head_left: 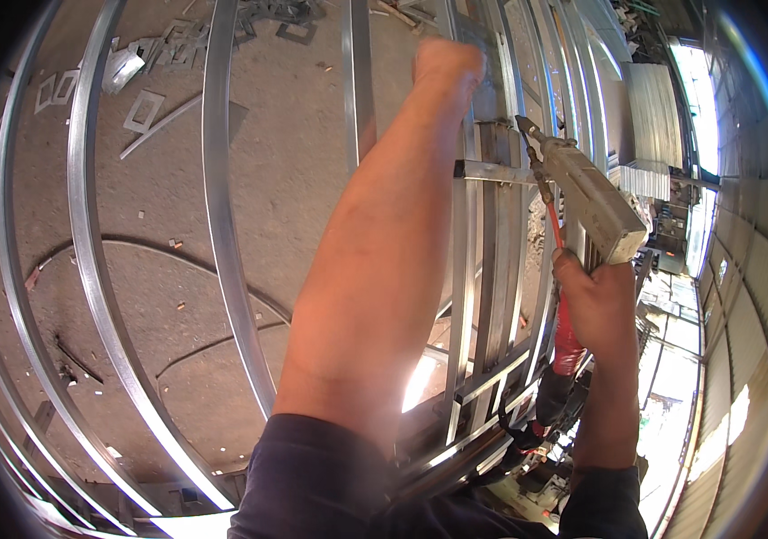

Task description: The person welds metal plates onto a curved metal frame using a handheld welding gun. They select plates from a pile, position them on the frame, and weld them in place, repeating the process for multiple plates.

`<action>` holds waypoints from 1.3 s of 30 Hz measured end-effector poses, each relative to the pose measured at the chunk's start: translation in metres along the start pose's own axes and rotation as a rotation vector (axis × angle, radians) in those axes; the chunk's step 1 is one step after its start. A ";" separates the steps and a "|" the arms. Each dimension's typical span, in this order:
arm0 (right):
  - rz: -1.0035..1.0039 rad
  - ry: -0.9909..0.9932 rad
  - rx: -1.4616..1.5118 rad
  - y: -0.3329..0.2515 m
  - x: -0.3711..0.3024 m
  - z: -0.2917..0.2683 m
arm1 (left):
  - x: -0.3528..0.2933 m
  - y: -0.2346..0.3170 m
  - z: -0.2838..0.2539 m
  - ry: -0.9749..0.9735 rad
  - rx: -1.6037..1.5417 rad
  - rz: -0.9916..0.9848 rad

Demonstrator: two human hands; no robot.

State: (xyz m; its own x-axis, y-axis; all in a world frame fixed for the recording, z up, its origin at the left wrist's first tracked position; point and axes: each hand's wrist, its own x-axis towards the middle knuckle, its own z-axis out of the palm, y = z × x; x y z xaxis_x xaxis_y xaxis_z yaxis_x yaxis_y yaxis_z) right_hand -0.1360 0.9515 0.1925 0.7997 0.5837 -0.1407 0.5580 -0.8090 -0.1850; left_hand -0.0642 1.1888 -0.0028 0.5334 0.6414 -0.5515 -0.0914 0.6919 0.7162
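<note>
Right hand [601, 305] is wrapped around the rear of a boxy grey tool [595, 199], its thumb beside an orange-red tube [554, 223]. The tool slants over the right-hand part of the metal bars [215, 135], its nozzle pointing up and left near a short crosspiece [496, 172]; contact there cannot be told. Left hand [449, 65] is bent at bars farther forward, fingers hidden, so its grip is unclear. Cut metal pieces [121, 70] lie on the floor [285, 162].

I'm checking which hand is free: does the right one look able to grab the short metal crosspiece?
Probably not: the right hand grips the boxy tool, leaving no free grasp for the crosspiece.
</note>
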 end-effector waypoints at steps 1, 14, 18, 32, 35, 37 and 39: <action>-0.032 0.029 0.015 0.001 -0.001 0.004 | 0.003 -0.001 0.001 -0.001 0.018 0.008; -0.078 -0.050 -0.282 -0.007 0.001 0.004 | 0.028 -0.018 0.015 0.023 0.025 0.036; -0.003 -0.091 -0.220 -0.015 0.001 0.002 | 0.023 -0.013 0.015 0.057 0.055 0.025; 0.034 -0.142 -0.305 -0.028 -0.004 -0.005 | 0.019 -0.013 0.015 0.023 0.067 0.020; 0.049 -0.153 -0.338 -0.034 -0.004 -0.005 | 0.028 -0.013 0.010 0.022 -0.019 0.030; 0.011 -0.143 -0.358 -0.023 -0.005 -0.006 | 0.020 -0.013 0.013 0.007 0.008 0.016; 0.009 -0.129 -0.351 -0.019 -0.006 -0.006 | 0.017 -0.012 0.014 0.010 0.023 0.012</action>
State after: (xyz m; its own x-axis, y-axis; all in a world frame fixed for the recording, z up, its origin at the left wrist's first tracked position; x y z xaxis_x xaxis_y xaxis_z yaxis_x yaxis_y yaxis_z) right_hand -0.1502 0.9630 0.2029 0.7831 0.5621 -0.2660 0.6107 -0.7758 0.1585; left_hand -0.0421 1.1866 -0.0151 0.5236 0.6533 -0.5468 -0.0790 0.6763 0.7324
